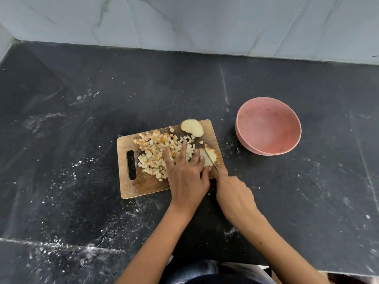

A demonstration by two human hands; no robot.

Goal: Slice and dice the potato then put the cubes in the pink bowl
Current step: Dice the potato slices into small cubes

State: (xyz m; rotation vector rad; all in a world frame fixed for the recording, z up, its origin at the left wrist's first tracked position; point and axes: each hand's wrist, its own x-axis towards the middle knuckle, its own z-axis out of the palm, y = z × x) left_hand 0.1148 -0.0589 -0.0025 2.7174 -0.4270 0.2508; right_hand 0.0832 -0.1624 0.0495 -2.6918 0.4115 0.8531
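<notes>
Near the centre of the frame a wooden cutting board (131, 185) lies on the dark counter (82, 119). The left hand (185, 177) rests with straight, spread fingers on a potato piece (211, 156) at the board's right edge, partly covering a heap of potato cubes (155, 152) to its left. Just right of it, the right hand (233, 191) grips what seems to be a knife (210, 158), blade across that piece. Another potato slice (192, 128) sits at the board's upper right. The pink bowl (268, 126) stands right of the board.
</notes>
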